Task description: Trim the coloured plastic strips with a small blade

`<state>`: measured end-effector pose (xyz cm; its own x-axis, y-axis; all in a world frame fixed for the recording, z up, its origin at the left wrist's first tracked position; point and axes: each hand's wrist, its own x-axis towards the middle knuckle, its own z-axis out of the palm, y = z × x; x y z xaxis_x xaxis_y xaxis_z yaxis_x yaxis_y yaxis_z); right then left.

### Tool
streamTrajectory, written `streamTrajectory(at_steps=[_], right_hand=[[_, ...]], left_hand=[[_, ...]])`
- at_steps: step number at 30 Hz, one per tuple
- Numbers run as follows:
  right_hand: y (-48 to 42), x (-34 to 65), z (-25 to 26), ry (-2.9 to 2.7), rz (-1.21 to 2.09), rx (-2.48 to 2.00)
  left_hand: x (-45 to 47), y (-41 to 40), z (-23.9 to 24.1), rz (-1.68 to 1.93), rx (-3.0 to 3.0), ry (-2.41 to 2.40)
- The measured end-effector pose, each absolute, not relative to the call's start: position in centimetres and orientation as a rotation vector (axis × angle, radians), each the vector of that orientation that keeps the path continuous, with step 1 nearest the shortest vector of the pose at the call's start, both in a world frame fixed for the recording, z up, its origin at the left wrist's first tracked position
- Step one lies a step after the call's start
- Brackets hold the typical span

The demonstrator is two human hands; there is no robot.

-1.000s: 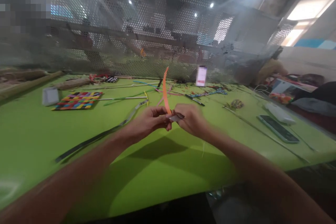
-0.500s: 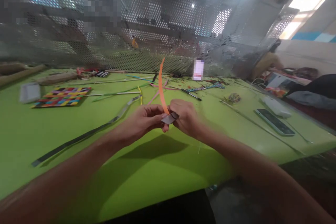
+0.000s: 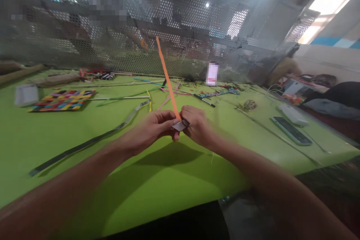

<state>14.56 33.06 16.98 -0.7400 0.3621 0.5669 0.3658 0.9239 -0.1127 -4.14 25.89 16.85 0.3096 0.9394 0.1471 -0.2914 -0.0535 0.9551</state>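
Observation:
My left hand (image 3: 157,125) is closed in a pinch on a small folded grey strip (image 3: 178,125). From the other side, my right hand (image 3: 197,122) grips the same grey strip, its fingers curled. A long orange strip (image 3: 167,77) rises from between the two hands, leaning left at its top. How it joins the grey piece is hidden by my fingers. Both hands are above the front part of the green table (image 3: 135,191). Left of my left hand, a long dark grey strip (image 3: 84,144) stretches diagonally across the table.
A colourful woven mat (image 3: 66,99) lies at left beside a whitish block (image 3: 26,95). Loose coloured strips and a pen (image 3: 204,100) lie further back. A phone (image 3: 291,130) and thin rod (image 3: 275,135) are at right. A perforated metal screen (image 3: 180,41) stands behind.
The orange strip has straightened from a curve, its tip now higher and further left. Both hands keep their hold on the grey strip, nearly still.

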Motion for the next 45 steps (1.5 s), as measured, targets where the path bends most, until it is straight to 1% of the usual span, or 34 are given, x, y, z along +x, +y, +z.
streamTrajectory(at_steps=[5,12,23,40,45], right_hand=[[33.22,14.56,16.88,-2.476,-0.025,-0.551],[33.55,14.55,16.45,-2.401,-0.081,-0.410],[33.40,14.53,16.67,-2.388,-0.167,-0.393],[33.38,14.59,16.64,-2.395,-0.132,-0.386],[33.39,14.68,16.67,-2.402,-0.072,-0.364]], left_hand=[[-4.00,25.82,17.18,1.154,1.157,0.690],[-3.94,25.71,17.10,1.137,1.119,0.660],[-3.79,25.82,17.15,1.137,1.089,0.664],[-3.96,25.79,16.82,1.116,1.081,0.651],[-3.97,25.82,16.77,1.106,1.087,0.660]])
